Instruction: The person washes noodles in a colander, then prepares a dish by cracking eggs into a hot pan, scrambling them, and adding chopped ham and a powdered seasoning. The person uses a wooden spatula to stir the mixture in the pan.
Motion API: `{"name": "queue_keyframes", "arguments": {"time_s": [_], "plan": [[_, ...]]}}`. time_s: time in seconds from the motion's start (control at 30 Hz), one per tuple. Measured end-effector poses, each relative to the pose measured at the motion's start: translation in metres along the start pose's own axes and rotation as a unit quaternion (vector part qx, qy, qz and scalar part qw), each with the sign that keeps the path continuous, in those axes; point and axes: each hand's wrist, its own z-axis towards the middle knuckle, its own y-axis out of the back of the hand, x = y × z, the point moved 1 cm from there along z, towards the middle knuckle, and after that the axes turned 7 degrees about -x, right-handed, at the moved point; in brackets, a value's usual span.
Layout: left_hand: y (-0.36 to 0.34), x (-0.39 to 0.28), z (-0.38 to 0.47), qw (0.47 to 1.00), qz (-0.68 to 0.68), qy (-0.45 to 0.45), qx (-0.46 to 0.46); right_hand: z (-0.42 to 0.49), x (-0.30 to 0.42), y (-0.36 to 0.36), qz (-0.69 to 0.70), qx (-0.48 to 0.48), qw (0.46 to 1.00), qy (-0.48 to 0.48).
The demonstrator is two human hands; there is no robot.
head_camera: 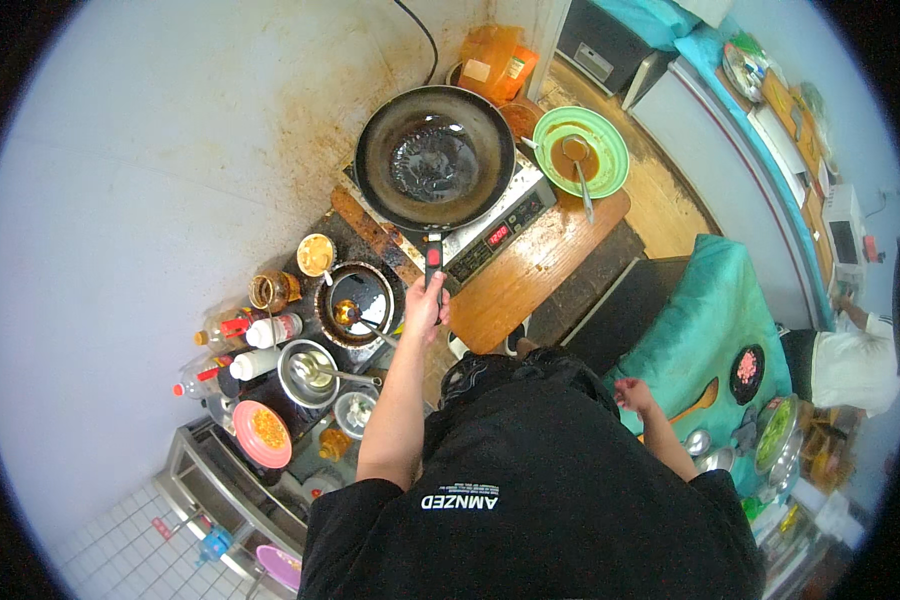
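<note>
My left hand (pixel 424 306) is closed around the black handle of a frying pan (pixel 435 157), which rests on an induction cooker (pixel 499 234) with a lit red display. Dark, glossy liquid or oil lies in the middle of the pan. Over on the right, my right hand (pixel 631 395) hangs beside a green cloth-covered table (pixel 690 322), its fingers loosely curled with nothing visible in them. Right of the pan stands a green bowl (pixel 613 139) of brown sauce with a metal ladle (pixel 581 180) in it.
On the left are a pan of dark oil (pixel 360 285) with a ladle, a steel bowl (pixel 289 375), bottles, jars and a pink bowl (pixel 244 427) of orange food. The green table bears a wooden spatula (pixel 701 401) and a black plate of pink food (pixel 747 373). Another person (pixel 855 367) stands far right.
</note>
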Motion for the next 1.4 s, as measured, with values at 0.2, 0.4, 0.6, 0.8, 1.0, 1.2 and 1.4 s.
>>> {"name": "queue_keyframes", "arguments": {"time_s": [0.2,0.4,0.6,0.8,1.0,1.2,1.4], "plan": [[-0.005,0.001,0.004,1.0,0.011,0.0,-0.014,-0.001,0.016,-0.004,0.002,0.016,1.0,0.006],[0.003,-0.003,0.006,0.999,0.04,0.004,-0.016,0.002,0.018,-0.005,0.024,0.025,0.999,-0.001],[0.021,0.006,0.006,0.962,0.136,-0.176,-0.159,0.0,0.017,-0.006,0.024,0.024,0.999,0.012],[0.043,0.004,-0.067,0.948,0.15,-0.22,-0.177,0.01,0.034,-0.011,0.039,0.027,0.998,0.035],[0.043,0.022,-0.154,0.956,0.277,-0.045,0.082,0.045,0.062,-0.014,0.018,0.082,0.994,0.068],[0.023,0.029,-0.182,0.922,0.364,-0.037,0.125,0.079,0.102,-0.01,-0.018,0.109,0.99,0.089],[-0.018,0.017,-0.177,0.922,0.322,-0.108,0.186,0.092,0.136,-0.011,-0.026,0.124,0.987,0.097]]}}
